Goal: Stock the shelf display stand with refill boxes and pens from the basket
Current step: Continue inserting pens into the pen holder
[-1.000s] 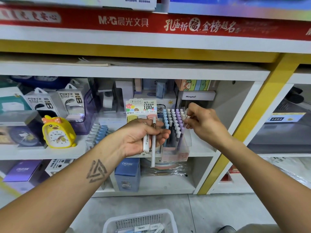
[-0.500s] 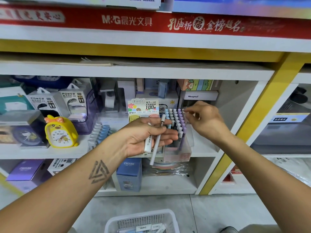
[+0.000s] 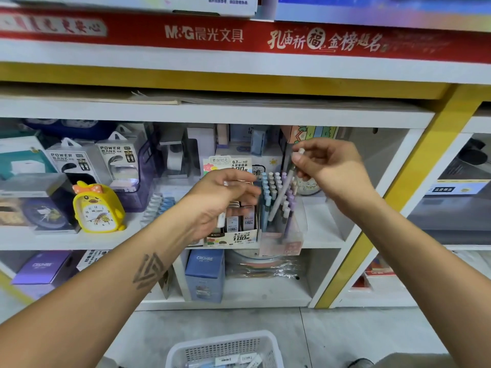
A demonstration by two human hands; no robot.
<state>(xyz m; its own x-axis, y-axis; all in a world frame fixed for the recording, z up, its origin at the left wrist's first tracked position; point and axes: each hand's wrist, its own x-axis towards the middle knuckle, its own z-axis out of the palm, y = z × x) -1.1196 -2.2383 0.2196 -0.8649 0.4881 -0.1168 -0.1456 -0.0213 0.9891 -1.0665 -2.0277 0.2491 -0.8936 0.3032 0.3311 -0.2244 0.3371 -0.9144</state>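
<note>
White shelf (image 3: 321, 241) over grey floor: power banks (image 3: 117, 160), yellow clock (image 3: 97, 208), then the stand (image 3: 281, 240). Left hand (image 3: 220, 200) grips a pen (image 3: 221, 218); right hand (image 3: 326, 168) pinches a pen (image 3: 284, 193) above it. Basket (image 3: 223, 349) sits below.

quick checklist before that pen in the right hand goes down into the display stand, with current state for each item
1. Right hand has a firm pinch on the pen: ok, fingers pinch it near its top.
2. Pen tip aimed into the stand: ok, it slants down among the standing pens.
3. Free slot under the tip: cannot tell, neighbouring pens hide it.
4. Left hand clear of the pen's path: ok, it sits to the left, in front of the refill boxes.
5. Left hand holds further stock: ok, a white pen shows in it, though blurred.
6. Basket has stock left: ok, items show inside.
</note>
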